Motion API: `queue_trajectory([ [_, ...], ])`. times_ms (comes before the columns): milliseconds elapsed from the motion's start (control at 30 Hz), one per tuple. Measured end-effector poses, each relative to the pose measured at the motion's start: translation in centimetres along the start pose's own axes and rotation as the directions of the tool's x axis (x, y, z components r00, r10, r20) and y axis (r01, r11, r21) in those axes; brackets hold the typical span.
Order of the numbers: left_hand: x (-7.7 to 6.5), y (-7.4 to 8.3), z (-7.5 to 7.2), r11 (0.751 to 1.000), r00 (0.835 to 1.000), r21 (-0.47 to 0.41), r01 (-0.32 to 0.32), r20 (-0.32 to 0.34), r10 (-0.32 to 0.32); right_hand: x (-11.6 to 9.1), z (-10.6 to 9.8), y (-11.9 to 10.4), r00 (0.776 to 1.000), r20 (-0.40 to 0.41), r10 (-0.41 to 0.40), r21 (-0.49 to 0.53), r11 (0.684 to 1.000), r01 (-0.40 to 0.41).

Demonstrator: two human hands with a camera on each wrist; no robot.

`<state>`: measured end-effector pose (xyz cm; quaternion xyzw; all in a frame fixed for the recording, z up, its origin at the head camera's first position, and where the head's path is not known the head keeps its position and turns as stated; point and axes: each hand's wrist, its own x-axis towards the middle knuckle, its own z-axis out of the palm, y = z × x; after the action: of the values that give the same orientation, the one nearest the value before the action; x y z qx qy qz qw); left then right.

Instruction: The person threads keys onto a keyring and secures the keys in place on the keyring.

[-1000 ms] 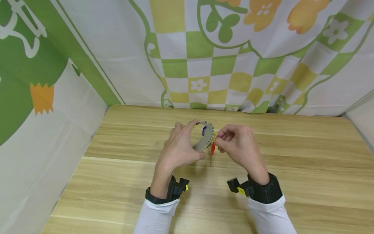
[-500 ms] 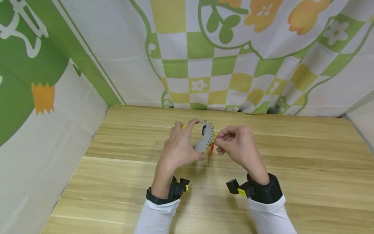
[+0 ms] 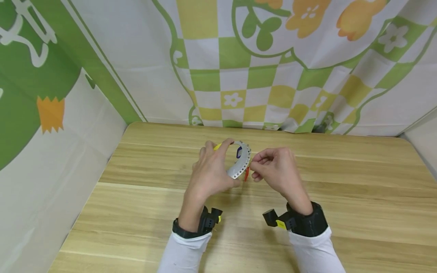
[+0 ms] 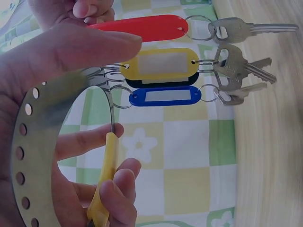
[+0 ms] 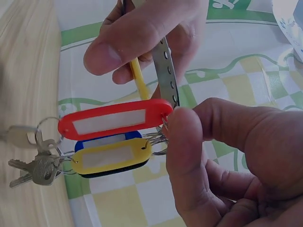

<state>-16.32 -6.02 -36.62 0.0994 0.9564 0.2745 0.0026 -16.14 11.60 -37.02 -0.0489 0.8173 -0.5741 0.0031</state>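
From the head view, both my hands met over the middle of the frame, above the wooden bench (image 3: 307, 182). My left hand (image 3: 211, 170) curled its thumb and fingers round a curved metal strip (image 3: 241, 165) punched with holes, holding it upright, I judged so that the holes along its edge faced my other hand. My right hand (image 3: 278, 170) pinched something small at the strip's right edge, where only a sliver of the red tag (image 3: 246, 173) showed. The printed cloth (image 3: 239, 76) filled the top of the frame.

The left wrist view showed what the head view hid. The strip (image 4: 33, 156) arced down the left side with my thumb (image 4: 71, 52) pressed across it. A red tag (image 4: 139, 27), a yellow tag (image 4: 158, 62) and a blue tag (image 4: 165, 95) stuck out toward the right, each ending in a ring with keys (image 4: 236, 61). My lower fingers also clamped a yellow piece (image 4: 106, 179) at the bottom left; I could not tell what it was.

In the right wrist view, my right hand's thumb (image 5: 187, 156) and forefinger pinched the ring end of the red tag (image 5: 113, 120) right against the strip (image 5: 166, 71), at centre frame. The yellow tag (image 5: 111, 156) lay beneath it, and the keys (image 5: 33, 165) hung at the left edge.
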Motion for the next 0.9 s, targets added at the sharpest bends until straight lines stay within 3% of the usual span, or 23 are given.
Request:
queue_trajectory([
  [233, -0.04, 0.14, 0.06, 1.0, 1.0, -0.017, 0.008, 0.002, -0.008, -0.11, -0.14, 0.05, 0.997, -0.009, -0.074, -0.131, 0.989, 0.072],
  [367, -0.06, 0.2, 0.16, 0.999, 1.0, -0.039, 0.023, 0.007, -0.023, 0.02, -0.21, 0.24, 0.974, -0.038, -0.221, -0.278, 0.939, 0.202],
  [467, -0.05, 0.21, 0.17, 0.997, 0.999, -0.063, 0.054, 0.005, -0.054, 0.11, -0.16, 0.26, 0.956, -0.071, -0.286, -0.341, 0.907, 0.246],
  [633, 0.02, 0.19, 0.11, 0.99, 0.994, -0.094, 0.105, -0.001, -0.105, -0.01, -0.01, 0.15, 0.963, -0.108, -0.246, -0.287, 0.935, 0.206],
  [700, 0.06, 0.2, 0.12, 0.988, 0.993, -0.102, 0.119, 0.006, -0.119, 0.01, 0.03, 0.17, 0.958, -0.118, -0.261, -0.29, 0.932, 0.218],
  [800, 0.09, 0.22, 0.1, 0.986, 0.992, -0.116, 0.123, 0.017, -0.122, 0.24, 0.07, 0.44, 0.924, -0.119, -0.363, -0.354, 0.885, 0.302],
  [900, 0.11, 0.24, 0.06, 0.985, 0.992, -0.118, 0.122, 0.024, -0.12, 0.47, 0.07, 0.73, 0.857, -0.09, -0.508, -0.442, 0.791, 0.422],
])
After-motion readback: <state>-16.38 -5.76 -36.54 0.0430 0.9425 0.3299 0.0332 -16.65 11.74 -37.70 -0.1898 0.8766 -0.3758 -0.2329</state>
